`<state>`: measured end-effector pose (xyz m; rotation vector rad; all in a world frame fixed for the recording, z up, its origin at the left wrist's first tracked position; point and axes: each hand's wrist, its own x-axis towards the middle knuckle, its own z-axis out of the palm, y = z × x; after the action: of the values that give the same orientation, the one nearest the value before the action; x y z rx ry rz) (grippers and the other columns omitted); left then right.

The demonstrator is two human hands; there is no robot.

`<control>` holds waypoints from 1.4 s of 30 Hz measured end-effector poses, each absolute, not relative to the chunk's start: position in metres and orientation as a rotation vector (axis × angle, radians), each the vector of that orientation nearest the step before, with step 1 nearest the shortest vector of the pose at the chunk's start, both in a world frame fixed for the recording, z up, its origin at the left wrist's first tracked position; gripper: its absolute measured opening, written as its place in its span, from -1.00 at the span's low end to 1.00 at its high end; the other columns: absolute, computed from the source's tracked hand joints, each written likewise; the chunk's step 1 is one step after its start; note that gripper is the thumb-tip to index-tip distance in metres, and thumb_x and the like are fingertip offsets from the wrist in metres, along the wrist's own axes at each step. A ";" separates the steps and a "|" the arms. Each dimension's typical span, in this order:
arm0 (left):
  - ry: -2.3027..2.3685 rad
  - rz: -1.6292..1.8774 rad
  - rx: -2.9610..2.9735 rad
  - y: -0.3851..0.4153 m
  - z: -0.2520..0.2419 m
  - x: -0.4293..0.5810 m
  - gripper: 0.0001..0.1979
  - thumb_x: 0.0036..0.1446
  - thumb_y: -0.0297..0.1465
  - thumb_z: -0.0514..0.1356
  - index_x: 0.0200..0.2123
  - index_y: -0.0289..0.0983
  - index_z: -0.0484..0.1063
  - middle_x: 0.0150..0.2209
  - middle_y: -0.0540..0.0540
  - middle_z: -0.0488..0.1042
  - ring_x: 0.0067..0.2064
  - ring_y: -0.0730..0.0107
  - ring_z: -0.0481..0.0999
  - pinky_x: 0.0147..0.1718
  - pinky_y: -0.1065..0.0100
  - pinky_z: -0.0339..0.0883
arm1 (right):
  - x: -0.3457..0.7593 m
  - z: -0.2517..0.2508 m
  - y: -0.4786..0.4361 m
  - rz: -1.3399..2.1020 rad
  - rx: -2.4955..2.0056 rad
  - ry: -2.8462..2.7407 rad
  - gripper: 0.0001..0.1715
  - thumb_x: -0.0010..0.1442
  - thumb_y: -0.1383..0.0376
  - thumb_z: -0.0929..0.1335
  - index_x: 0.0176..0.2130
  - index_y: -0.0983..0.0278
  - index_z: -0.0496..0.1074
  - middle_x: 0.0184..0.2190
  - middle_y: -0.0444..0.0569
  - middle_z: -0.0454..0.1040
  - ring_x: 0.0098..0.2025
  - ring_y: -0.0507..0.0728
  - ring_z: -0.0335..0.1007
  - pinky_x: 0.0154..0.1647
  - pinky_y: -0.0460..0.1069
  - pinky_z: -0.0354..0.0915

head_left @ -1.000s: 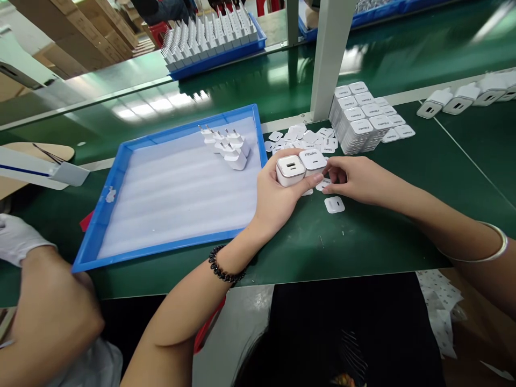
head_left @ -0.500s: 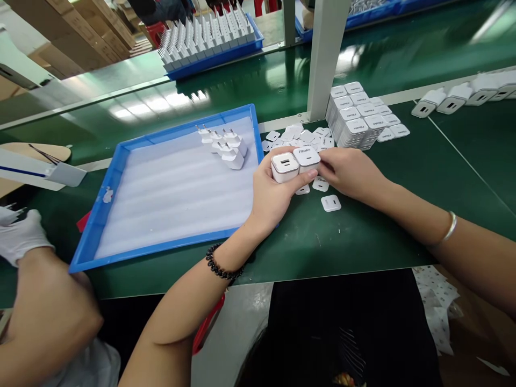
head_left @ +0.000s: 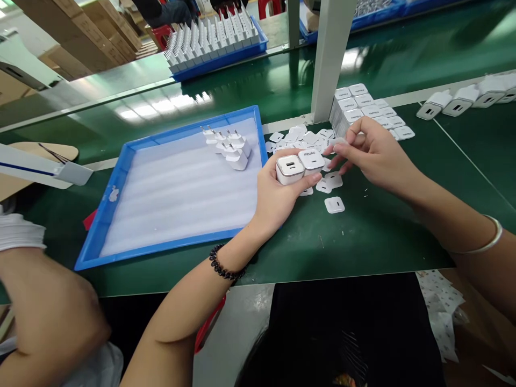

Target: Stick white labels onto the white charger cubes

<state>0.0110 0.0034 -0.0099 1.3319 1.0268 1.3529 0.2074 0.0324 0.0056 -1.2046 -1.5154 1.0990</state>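
My left hand point(head_left: 272, 196) is wrapped round two white chargers held side by side, their port ends facing me. One charger point(head_left: 289, 170) shows two ports; the other charger point(head_left: 312, 160) has a lettered face with a single slot. To their right, my right hand point(head_left: 374, 153) pinches a small white cover plate point(head_left: 338, 142) between thumb and finger, apart from the chargers. Loose cover plates point(head_left: 297, 131) lie scattered behind and below both hands. A single cover plate point(head_left: 334, 205) rests nearer me on the green bench.
A blue tray point(head_left: 169, 248) on the left has several plug chargers point(head_left: 230, 148) at its far right. Stacked cover plates point(head_left: 351, 103) stand beside a metal post point(head_left: 328, 64). More chargers point(head_left: 459, 102) line the right. A co-worker's arm point(head_left: 48, 306) is at far left.
My right hand has moved right and away from the chargers, and a small white cover plate now shows in its fingers. The co-worker's gloved hand has shifted left, mostly out of view.
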 end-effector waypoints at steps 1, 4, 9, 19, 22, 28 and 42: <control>1.023 1.353 1.357 0.003 -0.009 0.011 -0.59 -0.15 -0.42 0.51 -0.20 -0.22 0.49 -0.22 0.01 0.57 -0.20 0.36 0.56 -0.20 0.29 0.49 | 0.207 0.009 0.030 1.143 -1.173 -1.513 -0.73 0.21 0.27 0.43 -0.34 0.15 0.22 -0.43 -0.08 0.54 -0.48 0.12 0.45 -0.48 0.07 0.33; 1.026 1.361 1.458 0.001 -0.007 0.012 -0.63 -0.11 -0.44 0.50 -0.20 -0.23 0.50 -0.16 -0.02 0.59 -0.12 0.33 0.58 -0.10 0.27 0.48 | 0.208 0.016 0.025 1.122 -1.131 -1.550 -0.78 0.17 0.25 0.49 -0.36 0.17 0.37 -0.57 -0.17 0.42 -0.56 0.03 0.26 -0.53 0.02 0.19; 1.033 1.353 1.592 -0.003 -0.005 0.013 -0.63 -0.09 -0.47 0.49 -0.17 -0.24 0.51 -0.13 -0.03 0.61 -0.07 0.31 0.58 -0.04 0.28 0.46 | 0.212 0.025 0.021 1.222 -1.029 -1.484 -0.84 0.17 0.22 0.52 -0.36 0.21 0.52 -0.43 -0.13 0.41 -0.46 0.00 0.21 -0.46 -0.01 0.15; 0.980 1.211 1.817 -0.007 -0.004 0.015 -0.70 0.03 -0.38 0.45 -0.16 -0.25 0.51 -0.18 -0.02 0.62 -0.17 0.39 0.58 -0.20 0.39 0.43 | 0.208 0.036 0.000 1.264 -0.894 -1.865 -0.77 0.28 0.14 0.44 -0.37 0.19 0.50 -0.54 -0.19 0.44 -0.60 -0.03 0.28 -0.58 -0.04 0.20; 0.980 1.188 1.845 -0.007 -0.003 0.015 -0.72 0.06 -0.38 0.43 -0.16 -0.26 0.50 -0.20 -0.01 0.62 -0.19 0.40 0.58 -0.21 0.39 0.42 | 0.207 0.036 -0.002 1.199 -0.922 -1.921 -0.72 0.30 0.14 0.43 -0.41 0.20 0.48 -0.54 -0.18 0.43 -0.58 -0.03 0.27 -0.55 -0.04 0.19; 0.996 1.162 1.866 -0.008 -0.002 0.016 -0.75 0.06 -0.43 0.41 -0.18 -0.25 0.50 -0.20 -0.01 0.62 -0.19 0.39 0.58 -0.19 0.37 0.42 | 0.204 0.034 -0.001 1.203 -0.948 -1.908 -0.68 0.27 0.13 0.45 -0.45 0.22 0.43 -0.58 -0.21 0.39 -0.60 -0.04 0.24 -0.57 -0.04 0.15; 1.040 1.131 1.988 -0.009 -0.004 0.015 -0.83 0.14 -0.42 0.32 -0.17 -0.25 0.49 -0.20 -0.04 0.62 -0.18 0.37 0.58 -0.19 0.36 0.42 | 0.199 0.029 -0.004 1.128 -1.041 -1.935 -0.70 0.26 0.14 0.45 -0.43 0.20 0.40 -0.65 -0.23 0.39 -0.62 -0.01 0.25 -0.56 -0.03 0.14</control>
<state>0.0151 -0.0087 -0.0041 1.9884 1.0396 1.1308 0.1988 -0.0042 0.0294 -1.0408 -1.9350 1.1285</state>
